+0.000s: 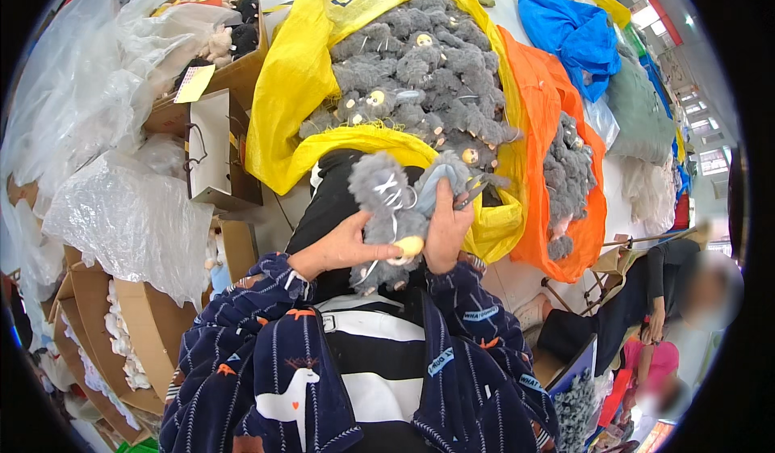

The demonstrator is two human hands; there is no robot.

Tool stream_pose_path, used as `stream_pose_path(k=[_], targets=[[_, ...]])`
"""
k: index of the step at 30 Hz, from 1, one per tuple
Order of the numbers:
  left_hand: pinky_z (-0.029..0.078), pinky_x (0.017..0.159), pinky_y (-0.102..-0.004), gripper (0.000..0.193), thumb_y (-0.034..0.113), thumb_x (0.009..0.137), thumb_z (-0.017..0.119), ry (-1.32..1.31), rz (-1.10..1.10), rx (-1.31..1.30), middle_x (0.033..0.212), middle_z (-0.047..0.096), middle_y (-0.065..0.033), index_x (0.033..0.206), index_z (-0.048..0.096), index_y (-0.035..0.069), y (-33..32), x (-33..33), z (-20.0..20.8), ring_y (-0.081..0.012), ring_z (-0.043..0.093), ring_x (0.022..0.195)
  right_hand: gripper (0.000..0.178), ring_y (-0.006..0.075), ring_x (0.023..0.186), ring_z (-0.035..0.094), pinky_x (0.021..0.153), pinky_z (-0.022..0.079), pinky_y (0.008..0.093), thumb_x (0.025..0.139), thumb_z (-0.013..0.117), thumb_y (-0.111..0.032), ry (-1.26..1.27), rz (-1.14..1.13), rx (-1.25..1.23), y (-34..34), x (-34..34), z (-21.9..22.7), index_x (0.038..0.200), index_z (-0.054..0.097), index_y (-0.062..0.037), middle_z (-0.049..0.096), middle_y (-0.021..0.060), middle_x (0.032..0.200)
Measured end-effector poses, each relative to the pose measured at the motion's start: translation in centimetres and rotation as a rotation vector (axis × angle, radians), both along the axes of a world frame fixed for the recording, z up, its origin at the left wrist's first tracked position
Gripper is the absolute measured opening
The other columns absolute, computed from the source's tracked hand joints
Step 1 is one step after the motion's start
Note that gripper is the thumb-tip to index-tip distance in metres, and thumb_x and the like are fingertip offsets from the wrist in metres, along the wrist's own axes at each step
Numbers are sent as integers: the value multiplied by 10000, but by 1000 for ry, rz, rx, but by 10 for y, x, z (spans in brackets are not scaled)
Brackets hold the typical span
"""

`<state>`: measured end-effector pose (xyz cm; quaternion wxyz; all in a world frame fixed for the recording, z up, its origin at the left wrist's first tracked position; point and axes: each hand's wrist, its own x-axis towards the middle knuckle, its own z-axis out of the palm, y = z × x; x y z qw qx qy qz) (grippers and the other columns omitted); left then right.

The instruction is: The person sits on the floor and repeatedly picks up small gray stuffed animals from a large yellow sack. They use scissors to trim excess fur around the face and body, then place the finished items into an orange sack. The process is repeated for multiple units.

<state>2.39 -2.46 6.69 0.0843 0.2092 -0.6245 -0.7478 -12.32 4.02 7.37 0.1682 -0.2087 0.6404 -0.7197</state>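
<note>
A fluffy grey plush toy [379, 182] lies across my lap, with criss-crossed white lacing showing on its upper part and a pale yellow patch near its lower end. My left hand [347, 247] is closed round its lower left side, thumb pressed on the yellow patch. On the right, my right hand [446, 227] pinches a smooth grey-blue flap of the toy. A small dark pointed tool [470, 195], like thread snips, sticks out by the right fingers. Just beyond my hands stands a yellow sack [282, 122] heaped with similar grey plush toys [420, 65].
An orange sack [585, 235] with more grey plush stands to the right, below a blue bag [569, 33]. Cardboard boxes [149, 324] and clear plastic sheeting [121, 219] crowd the left. A co-worker [622, 304] sits at the right; another person in pink [650, 364] is beyond.
</note>
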Motion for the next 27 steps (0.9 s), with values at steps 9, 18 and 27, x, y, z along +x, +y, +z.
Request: stream_pose_path(k=[9, 18, 27], targets=[[431, 781, -256, 249, 145, 837, 584, 193, 406, -60, 961, 588, -21, 1042, 555, 7, -18, -14, 7, -92, 522, 887, 254, 97, 803, 530, 707, 432, 242, 835, 581, -125, -434, 385, 26, 15, -4, -4, 1041, 527, 13, 578, 39, 942], [416, 839, -270, 322, 169, 858, 555, 157, 303, 264, 1054, 548, -43, 1128, 481, 9, -24, -16, -7, -124, 512, 966, 267, 126, 904, 538, 815, 416, 263, 813, 596, -83, -329, 438, -22, 27, -10, -24, 1055, 536, 14, 582, 44, 1002], [431, 534, -279, 334, 106, 807, 585, -247, -58, -471, 620, 538, -57, 1109, 495, -6, 2, 24, 33, -129, 510, 548, 340, 148, 940, 523, 842, 404, 272, 811, 609, -94, -89, 275, 49, 30, -8, -25, 1101, 481, 27, 556, 69, 1046]])
